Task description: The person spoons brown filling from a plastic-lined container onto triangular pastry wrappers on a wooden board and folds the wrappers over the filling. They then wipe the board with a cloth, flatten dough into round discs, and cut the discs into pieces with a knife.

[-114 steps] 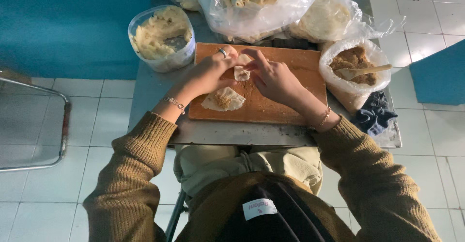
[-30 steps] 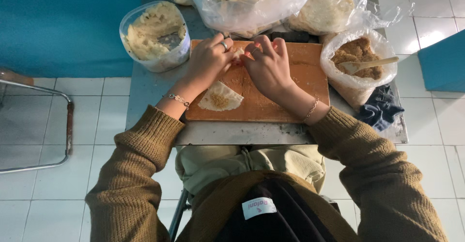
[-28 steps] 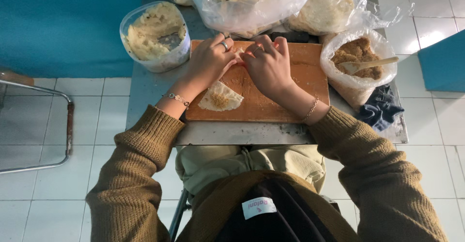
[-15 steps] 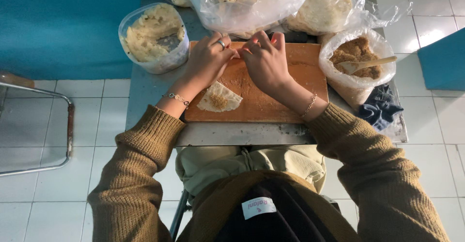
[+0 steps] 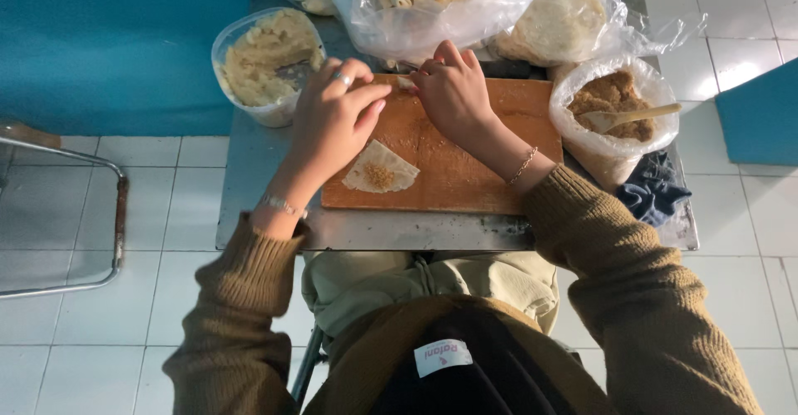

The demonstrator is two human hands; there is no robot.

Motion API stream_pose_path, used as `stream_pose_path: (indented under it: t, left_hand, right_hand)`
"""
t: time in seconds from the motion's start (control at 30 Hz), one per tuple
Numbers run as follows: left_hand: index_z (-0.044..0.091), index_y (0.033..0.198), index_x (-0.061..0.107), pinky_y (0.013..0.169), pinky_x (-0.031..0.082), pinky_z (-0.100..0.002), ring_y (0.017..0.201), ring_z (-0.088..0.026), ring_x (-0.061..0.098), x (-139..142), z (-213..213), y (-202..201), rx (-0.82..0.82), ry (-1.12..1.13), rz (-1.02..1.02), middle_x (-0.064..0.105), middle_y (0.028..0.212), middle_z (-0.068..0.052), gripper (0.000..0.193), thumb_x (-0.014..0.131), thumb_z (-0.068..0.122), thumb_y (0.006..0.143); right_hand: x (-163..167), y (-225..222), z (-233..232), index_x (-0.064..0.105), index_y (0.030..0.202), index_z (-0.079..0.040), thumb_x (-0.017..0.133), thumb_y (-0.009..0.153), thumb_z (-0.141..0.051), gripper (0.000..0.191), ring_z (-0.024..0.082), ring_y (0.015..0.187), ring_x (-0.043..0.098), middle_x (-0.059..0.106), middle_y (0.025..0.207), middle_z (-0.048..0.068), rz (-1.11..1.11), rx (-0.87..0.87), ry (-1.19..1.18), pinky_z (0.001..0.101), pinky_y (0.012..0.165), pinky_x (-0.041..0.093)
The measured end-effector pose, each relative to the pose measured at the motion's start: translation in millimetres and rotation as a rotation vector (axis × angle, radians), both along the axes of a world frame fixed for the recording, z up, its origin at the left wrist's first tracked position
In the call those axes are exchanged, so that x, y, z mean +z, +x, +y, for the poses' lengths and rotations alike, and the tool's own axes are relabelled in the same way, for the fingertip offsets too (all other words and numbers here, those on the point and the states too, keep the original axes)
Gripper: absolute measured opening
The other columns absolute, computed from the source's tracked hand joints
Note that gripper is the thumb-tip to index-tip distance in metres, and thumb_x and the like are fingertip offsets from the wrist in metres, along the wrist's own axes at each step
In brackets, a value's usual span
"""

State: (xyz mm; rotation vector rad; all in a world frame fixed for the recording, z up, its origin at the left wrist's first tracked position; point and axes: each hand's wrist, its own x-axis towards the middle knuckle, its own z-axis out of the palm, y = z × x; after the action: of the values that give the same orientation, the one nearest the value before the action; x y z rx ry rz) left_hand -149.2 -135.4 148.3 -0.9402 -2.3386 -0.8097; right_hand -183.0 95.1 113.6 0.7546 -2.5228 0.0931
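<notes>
Near edge: a small white tag (image 5: 443, 357) with coloured print is seen on the dark garment at the person's neck, below the counter (image 5: 249, 207).

On the counter, a wooden board (image 5: 465, 174) is laid. On its near left part a folded pastry wrapper (image 5: 381, 168) with a spot of brown filling lies flat, unmoved since the earlier frames.

Change noted: the left hand (image 5: 332, 124) and the right hand (image 5: 453, 91) have been carried from the board's middle to its far edge over the last seconds. A small pale pastry piece (image 5: 406, 82) is now pinched between the fingers of both hands, close together around it, at the far rim of the board. By judgement, this piece is finished with shaping and is being passed toward the large bag.

Right of the board: a clear bag of brown filling (image 5: 611, 103) with a wooden spoon (image 5: 632, 117); a dark cloth (image 5: 657, 191) beside it.

Far left: a round clear tub of pale mash (image 5: 266, 58).

Far centre: a large clear bag of folded pastries (image 5: 432, 0); far right, a clear bag of flat round wrappers (image 5: 561, 24).
</notes>
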Motion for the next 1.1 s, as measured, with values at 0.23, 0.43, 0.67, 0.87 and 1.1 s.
stream_pose_path:
  t: [0.23, 0.43, 0.67, 0.87, 1.1]
  left_hand:
    - [0.009, 0.104, 0.077, 0.090, 0.049, -0.043, 0.104, -0.031, 0.057, 16, -39, 77, 0.226, 0.081, -0.017, 0.063, 0.107, -0.006, 0.015, 0.076, 0.008, 0.089]
    - [0.014, 0.099, 0.078, 0.081, 0.046, -0.044, 0.097, -0.029, 0.058, -17, -55, 115, 0.439, 0.013, -0.176, 0.064, 0.098, -0.003, 0.011, 0.078, 0.018, 0.089]
    - [0.016, 0.096, 0.075, 0.086, 0.040, -0.046, 0.098, -0.027, 0.058, -35, -26, 132, 0.575, -0.016, -0.068, 0.063, 0.098, -0.001, 0.018, 0.079, 0.031, 0.087]
    - [0.019, 0.085, 0.071, 0.085, 0.036, -0.044, 0.094, -0.023, 0.057, -34, -21, 129, 0.590, -0.024, -0.090, 0.062, 0.095, 0.002, 0.010, 0.080, 0.024, 0.085]
    - [0.015, 0.089, 0.069, 0.084, 0.036, -0.043, 0.091, -0.024, 0.059, -32, -16, 127, 0.513, 0.061, -0.097, 0.064, 0.090, 0.000, 0.010, 0.078, 0.014, 0.085]
  right_hand:
    - [37, 22, -8, 0.077, 0.098, -0.012, 0.069, 0.096, -0.028, 0.017, 0.025, 0.094, 0.065, 0.073, 0.095, 0.002, -0.059, -0.040, -0.016, 0.0394, 0.077, 0.051]
    - [110, 23, 10, 0.076, 0.113, -0.016, 0.072, 0.103, -0.024, 0.014, 0.021, 0.078, 0.075, 0.076, 0.099, 0.005, -0.354, 0.101, -0.262, 0.0365, 0.070, 0.060]
    - [118, 69, -8, 0.075, 0.113, -0.003, 0.079, 0.085, -0.025, 0.035, 0.034, 0.098, 0.066, 0.063, 0.119, 0.017, 0.339, -0.077, -0.067, 0.0407, 0.075, 0.058]
    - [61, 142, -30, 0.075, 0.098, -0.013, 0.078, 0.086, -0.037, 0.026, 0.024, 0.088, 0.068, 0.070, 0.101, 0.002, -0.323, -0.110, -0.155, 0.0411, 0.066, 0.057]
    - [50, 151, -42, 0.069, 0.096, -0.015, 0.075, 0.090, -0.031, 0.018, 0.023, 0.097, 0.065, 0.066, 0.097, 0.002, -0.346, -0.144, -0.233, 0.0406, 0.061, 0.056]
